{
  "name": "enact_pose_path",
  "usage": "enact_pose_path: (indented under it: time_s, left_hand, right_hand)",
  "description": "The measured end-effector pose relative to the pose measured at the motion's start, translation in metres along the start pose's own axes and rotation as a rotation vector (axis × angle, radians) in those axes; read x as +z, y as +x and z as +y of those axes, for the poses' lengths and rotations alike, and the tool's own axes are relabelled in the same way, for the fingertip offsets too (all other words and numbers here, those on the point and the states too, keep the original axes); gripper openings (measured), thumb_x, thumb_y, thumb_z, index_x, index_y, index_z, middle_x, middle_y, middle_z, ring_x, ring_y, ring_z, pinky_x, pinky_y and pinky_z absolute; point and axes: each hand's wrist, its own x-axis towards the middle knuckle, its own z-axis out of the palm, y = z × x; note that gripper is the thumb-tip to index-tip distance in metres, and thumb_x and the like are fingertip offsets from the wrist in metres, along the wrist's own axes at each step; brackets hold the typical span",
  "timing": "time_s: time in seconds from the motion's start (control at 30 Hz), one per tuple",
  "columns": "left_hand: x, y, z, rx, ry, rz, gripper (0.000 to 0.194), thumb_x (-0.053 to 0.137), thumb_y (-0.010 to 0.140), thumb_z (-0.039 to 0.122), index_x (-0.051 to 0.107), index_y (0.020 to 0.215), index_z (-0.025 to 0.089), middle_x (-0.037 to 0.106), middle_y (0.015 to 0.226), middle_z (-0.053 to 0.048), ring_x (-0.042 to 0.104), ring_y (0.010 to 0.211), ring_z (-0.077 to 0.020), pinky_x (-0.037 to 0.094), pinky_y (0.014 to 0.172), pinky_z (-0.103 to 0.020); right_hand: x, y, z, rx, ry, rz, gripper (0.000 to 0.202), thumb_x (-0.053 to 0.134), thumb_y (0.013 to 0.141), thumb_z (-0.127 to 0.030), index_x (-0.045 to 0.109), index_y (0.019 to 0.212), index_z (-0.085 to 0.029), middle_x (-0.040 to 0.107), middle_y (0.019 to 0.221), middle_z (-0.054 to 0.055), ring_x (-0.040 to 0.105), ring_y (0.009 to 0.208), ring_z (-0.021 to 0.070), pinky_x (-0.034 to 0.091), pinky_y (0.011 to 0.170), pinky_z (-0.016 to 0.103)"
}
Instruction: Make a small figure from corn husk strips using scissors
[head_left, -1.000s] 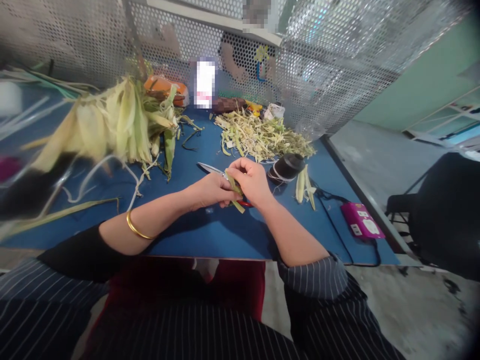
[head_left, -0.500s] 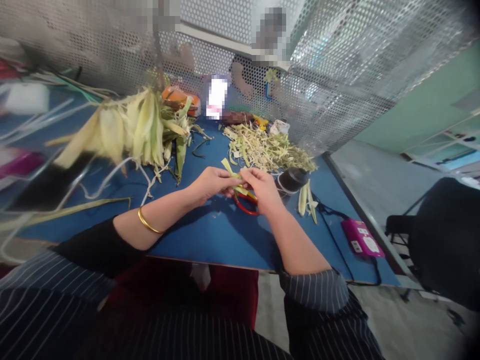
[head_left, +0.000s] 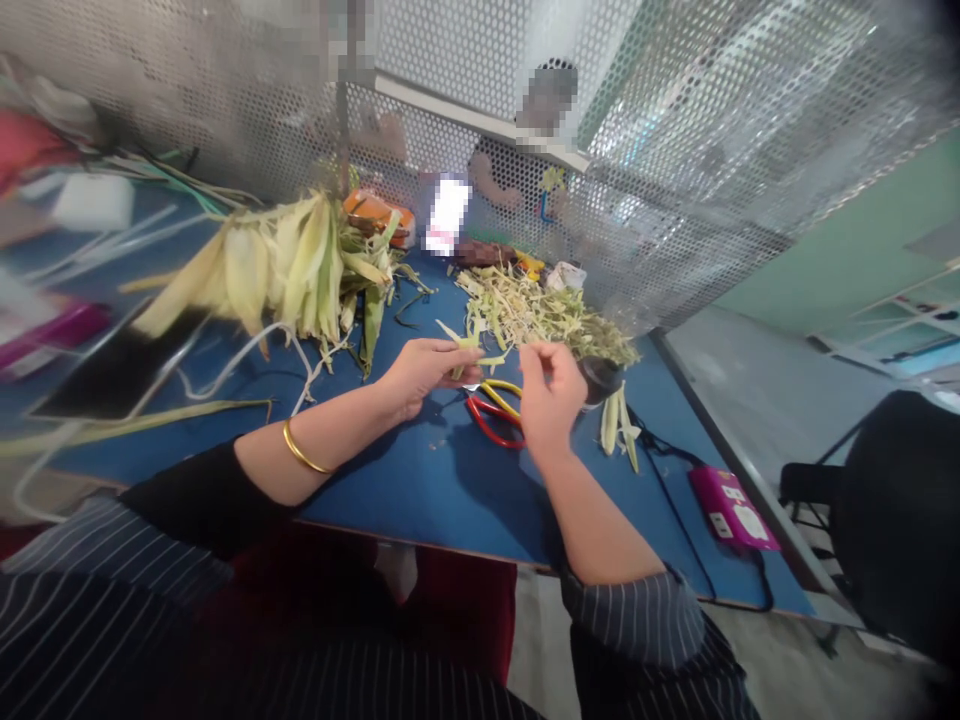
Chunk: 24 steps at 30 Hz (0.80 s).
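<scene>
My left hand pinches pale green corn husk strips above the middle of the blue table. One thin strip end sticks out toward my right hand, which is closed with fingertips pressed together, a little apart from the left. Whatever those right fingers hold, if anything, is too small to make out. Under and between the hands lie scissors with red and yellow handle loops, their blades mostly hidden by the left hand. Just beyond my right hand stands a dark, round-topped object, partly covered by it.
A heap of shredded husk lies ahead, and a bundle of whole husks at the left. Further left is a black tablet-like panel. A purple box sits by the right edge. Perforated metal mesh closes the back.
My right hand has come away from the left, moving right, and its fingers have curled in. The left hand keeps the husk strips. More of the scissors' handles now shows.
</scene>
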Motion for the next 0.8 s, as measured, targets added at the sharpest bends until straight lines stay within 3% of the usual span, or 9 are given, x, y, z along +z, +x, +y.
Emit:
enact_pose_path:
  time_s: [0.07, 0.1, 0.17, 0.3, 0.4, 0.5, 0.6, 0.7, 0.8]
  left_hand:
    - [-0.001, 0.001, 0.001, 0.042, -0.071, 0.042, 0.023, 0.076, 0.065, 0.031, 0.069, 0.076, 0.011, 0.068, 0.069, -0.004, 0.064, 0.067, -0.0119, 0.051, 0.071, -0.026]
    - [0.000, 0.001, 0.001, 0.060, -0.087, 0.046, 0.024, 0.076, 0.065, 0.031, 0.069, 0.076, 0.011, 0.068, 0.069, -0.004, 0.063, 0.067, -0.0111, 0.051, 0.071, -0.025]
    - [0.002, 0.000, -0.001, 0.075, -0.115, 0.045, 0.024, 0.076, 0.065, 0.031, 0.068, 0.076, 0.011, 0.068, 0.070, -0.004, 0.062, 0.064, -0.0107, 0.050, 0.067, -0.024]
    - [0.009, -0.003, -0.007, 0.098, -0.109, 0.036, 0.023, 0.074, 0.067, 0.032, 0.066, 0.072, 0.011, 0.067, 0.068, -0.005, 0.056, 0.051, -0.0096, 0.046, 0.050, -0.024]
    - [0.009, -0.002, -0.009, 0.102, -0.110, 0.021, 0.022, 0.074, 0.067, 0.031, 0.065, 0.070, 0.011, 0.067, 0.068, -0.006, 0.053, 0.048, -0.0087, 0.042, 0.045, -0.023]
    - [0.005, 0.000, -0.008, 0.127, -0.085, -0.071, 0.020, 0.073, 0.067, 0.029, 0.065, 0.068, 0.011, 0.066, 0.066, -0.005, 0.053, 0.049, -0.0079, 0.042, 0.047, -0.022]
    - [0.001, 0.001, -0.004, 0.131, -0.053, -0.140, 0.017, 0.075, 0.064, 0.024, 0.068, 0.070, 0.010, 0.067, 0.068, -0.006, 0.058, 0.059, -0.0099, 0.047, 0.058, -0.022]
    - [-0.001, 0.001, 0.002, 0.119, -0.076, -0.059, 0.019, 0.076, 0.061, 0.022, 0.069, 0.073, 0.009, 0.070, 0.075, -0.007, 0.063, 0.069, -0.0133, 0.049, 0.068, -0.025]
    - [0.000, -0.002, 0.007, 0.117, -0.104, -0.003, 0.019, 0.075, 0.062, 0.019, 0.068, 0.077, 0.011, 0.070, 0.075, -0.006, 0.064, 0.071, -0.0140, 0.050, 0.068, -0.026]
  right_hand:
    - [0.001, -0.006, -0.008, -0.048, -0.034, -0.174, 0.026, 0.054, 0.082, -0.040, 0.064, 0.069, -0.019, 0.063, 0.071, 0.003, 0.056, 0.069, 0.0160, 0.043, 0.071, 0.029]
    - [0.004, -0.010, -0.010, -0.028, -0.013, -0.282, 0.026, 0.056, 0.080, -0.040, 0.065, 0.069, -0.019, 0.065, 0.070, 0.003, 0.055, 0.066, 0.0154, 0.043, 0.067, 0.028]
    - [0.013, -0.016, -0.010, 0.095, 0.041, -0.379, 0.027, 0.060, 0.077, -0.043, 0.067, 0.067, -0.018, 0.064, 0.063, 0.002, 0.054, 0.058, 0.0145, 0.041, 0.060, 0.027]
    - [0.027, -0.021, -0.004, 0.426, 0.316, -0.368, 0.029, 0.067, 0.069, -0.044, 0.066, 0.061, -0.016, 0.062, 0.057, 0.001, 0.056, 0.056, 0.0142, 0.044, 0.060, 0.027]
    - [0.031, -0.022, -0.002, 0.556, 0.497, -0.337, 0.025, 0.071, 0.065, -0.040, 0.067, 0.067, -0.016, 0.063, 0.059, 0.001, 0.056, 0.057, 0.0138, 0.046, 0.063, 0.028]
    - [0.030, -0.022, -0.002, 0.554, 0.548, -0.326, 0.022, 0.069, 0.066, -0.038, 0.064, 0.065, -0.016, 0.060, 0.059, 0.000, 0.054, 0.057, 0.0125, 0.045, 0.062, 0.027]
    - [0.027, -0.022, -0.003, 0.456, 0.520, -0.330, 0.021, 0.065, 0.070, -0.033, 0.058, 0.059, -0.018, 0.056, 0.056, -0.003, 0.049, 0.055, 0.0101, 0.041, 0.060, 0.024]
    - [0.022, -0.022, -0.006, 0.367, 0.428, -0.376, 0.020, 0.062, 0.072, -0.031, 0.055, 0.058, -0.019, 0.051, 0.053, -0.005, 0.044, 0.053, 0.0092, 0.036, 0.056, 0.023]
    - [0.017, -0.022, -0.011, 0.326, 0.361, -0.450, 0.019, 0.061, 0.073, -0.031, 0.056, 0.059, -0.019, 0.050, 0.052, -0.005, 0.042, 0.052, 0.0098, 0.034, 0.055, 0.023]
